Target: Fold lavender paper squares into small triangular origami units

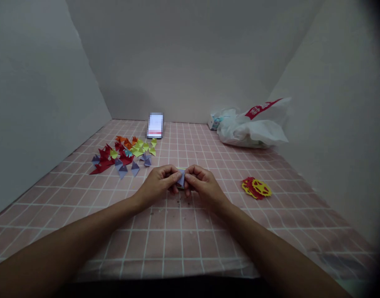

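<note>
A small piece of purple folding paper (181, 179) is pinched between my two hands, above the middle of the table. My left hand (161, 181) grips its left side between thumb and fingers. On the other side, my right hand (202, 182) holds it the same way. Fingers cover much of the paper, so its full shape is hidden. A thin yellowish edge shows just behind it; I cannot tell what that belongs to.
Folded paper pieces (135, 167) in purple, red, orange and yellow lie at the left. A phone (155, 125) stands at the back. Red and yellow cut-out discs (261, 188) lie right, before a white plastic bag (252, 130) and a tissue box (213, 121). Walls enclose the pink checked tablecloth (165, 240).
</note>
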The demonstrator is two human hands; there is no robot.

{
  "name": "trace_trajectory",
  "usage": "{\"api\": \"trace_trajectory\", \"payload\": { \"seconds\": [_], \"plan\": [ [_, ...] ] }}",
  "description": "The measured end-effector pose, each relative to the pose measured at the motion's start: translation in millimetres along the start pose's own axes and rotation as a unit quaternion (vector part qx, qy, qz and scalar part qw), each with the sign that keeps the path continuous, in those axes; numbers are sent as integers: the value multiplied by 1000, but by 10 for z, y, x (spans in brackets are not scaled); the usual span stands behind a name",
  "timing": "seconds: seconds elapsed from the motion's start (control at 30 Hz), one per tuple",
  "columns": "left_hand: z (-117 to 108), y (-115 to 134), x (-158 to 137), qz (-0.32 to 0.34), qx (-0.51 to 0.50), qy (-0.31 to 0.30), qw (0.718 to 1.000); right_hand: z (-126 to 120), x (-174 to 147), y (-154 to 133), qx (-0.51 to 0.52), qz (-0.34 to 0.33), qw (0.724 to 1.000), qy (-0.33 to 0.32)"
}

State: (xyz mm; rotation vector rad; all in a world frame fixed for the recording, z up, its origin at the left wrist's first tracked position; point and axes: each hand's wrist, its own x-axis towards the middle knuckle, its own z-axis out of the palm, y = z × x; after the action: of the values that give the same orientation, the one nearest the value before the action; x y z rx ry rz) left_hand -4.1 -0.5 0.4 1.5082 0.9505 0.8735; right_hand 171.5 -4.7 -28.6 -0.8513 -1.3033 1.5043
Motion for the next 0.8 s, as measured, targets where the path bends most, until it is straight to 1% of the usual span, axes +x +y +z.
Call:
{"api": "trace_trajectory", "payload": {
  "seconds": [0.13,0.33,0.53,0.67,0.8],
  "plan": [
    [3,0,-6,9,21,1,1000,14,-2,-16,-12,-2,1000,3],
    [19,-8,-12,16,28,3,999,55,-22,-64,-53,2,998,23],
    [21,-18,-3,16,51,8,999,67,-36,-62,-57,3,998,8],
    [13,-25,-3,22,68,-26,997,58,-39,-74,-73,11,997,2],
    [1,-29,6,-7,39,-52,998,38,-41,-105,-133,-21,991,21]
  ]
}}
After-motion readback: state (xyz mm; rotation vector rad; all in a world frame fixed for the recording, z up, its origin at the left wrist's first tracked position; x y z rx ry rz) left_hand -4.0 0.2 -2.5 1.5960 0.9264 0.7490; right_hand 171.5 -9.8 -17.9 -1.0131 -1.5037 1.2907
